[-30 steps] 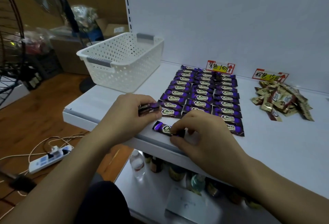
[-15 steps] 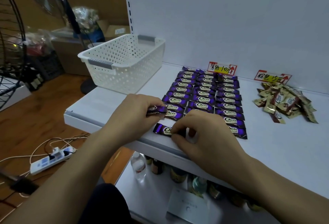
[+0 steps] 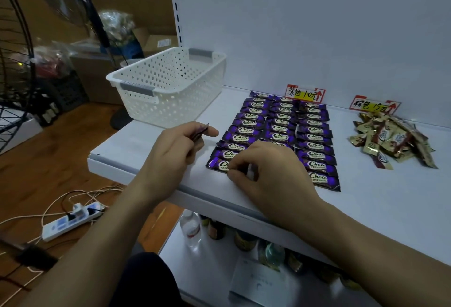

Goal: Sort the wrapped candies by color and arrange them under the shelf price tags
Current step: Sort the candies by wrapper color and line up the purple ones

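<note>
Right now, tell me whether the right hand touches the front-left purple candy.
Touching. In the head view, the right hand pinches the right end of the front-left purple candy with curled fingers.

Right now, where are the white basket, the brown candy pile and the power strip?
white basket (image 3: 179, 101): head view, front perforated wall.
brown candy pile (image 3: 390, 140): head view, middle of the heap.
power strip (image 3: 70, 223): head view, its white casing.

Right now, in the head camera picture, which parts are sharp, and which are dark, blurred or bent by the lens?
Head view: dim, even light; the near purple candies and the price tag behind them read sharply; the candy pinched in the left hand is smeared; the bottles under the shelf are dark and soft; the slotted upright leans, likely wide-lens distortion.
</note>
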`<action>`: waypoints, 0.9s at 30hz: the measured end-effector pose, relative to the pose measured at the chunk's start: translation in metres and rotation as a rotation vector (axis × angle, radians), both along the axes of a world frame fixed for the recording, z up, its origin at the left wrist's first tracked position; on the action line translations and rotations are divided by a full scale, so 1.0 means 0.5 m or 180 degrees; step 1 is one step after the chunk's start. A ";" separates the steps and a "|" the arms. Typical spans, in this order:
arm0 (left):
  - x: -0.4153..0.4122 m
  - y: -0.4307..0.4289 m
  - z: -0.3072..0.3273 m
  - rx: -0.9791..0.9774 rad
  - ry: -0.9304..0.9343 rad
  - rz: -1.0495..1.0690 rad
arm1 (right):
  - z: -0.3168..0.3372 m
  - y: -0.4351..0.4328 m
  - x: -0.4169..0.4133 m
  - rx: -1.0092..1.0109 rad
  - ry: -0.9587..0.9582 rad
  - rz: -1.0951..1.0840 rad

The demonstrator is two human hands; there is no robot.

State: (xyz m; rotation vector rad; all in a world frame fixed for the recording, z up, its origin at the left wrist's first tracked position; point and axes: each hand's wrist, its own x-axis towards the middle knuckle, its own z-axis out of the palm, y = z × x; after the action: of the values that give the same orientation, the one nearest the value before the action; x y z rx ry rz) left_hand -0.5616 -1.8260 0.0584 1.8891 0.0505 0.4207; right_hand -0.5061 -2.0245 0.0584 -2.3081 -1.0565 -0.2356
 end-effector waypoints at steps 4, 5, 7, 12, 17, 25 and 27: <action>-0.014 -0.005 0.006 0.0433 -0.0171 0.0227 | 0.003 -0.009 0.000 0.0453 -0.0212 -0.0036; -0.021 -0.007 0.010 0.0428 -0.0220 0.0212 | 0.009 -0.013 -0.002 0.0739 -0.0244 -0.0027; -0.032 -0.018 0.023 0.0220 -0.0258 0.0041 | 0.027 -0.022 -0.006 0.1337 0.0329 0.0044; -0.029 -0.071 0.051 0.0466 -0.0366 -0.0282 | 0.057 -0.046 -0.011 0.1564 0.1570 0.0537; -0.007 -0.085 0.041 0.0352 -0.0646 -0.0171 | 0.049 -0.094 -0.009 0.1852 0.1639 0.0333; 0.011 -0.078 -0.012 0.1059 -0.0675 0.0498 | 0.010 -0.157 -0.022 0.0460 -0.0030 0.0474; 0.011 -0.079 -0.014 0.1105 -0.0676 0.0477 | 0.010 -0.161 -0.025 0.0444 -0.0022 0.0420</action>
State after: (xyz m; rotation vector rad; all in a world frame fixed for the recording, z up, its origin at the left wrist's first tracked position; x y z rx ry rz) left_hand -0.5562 -1.8657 0.0514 2.1767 -0.0248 0.7711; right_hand -0.5186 -2.1052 0.0632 -2.1062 -1.1536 -0.2568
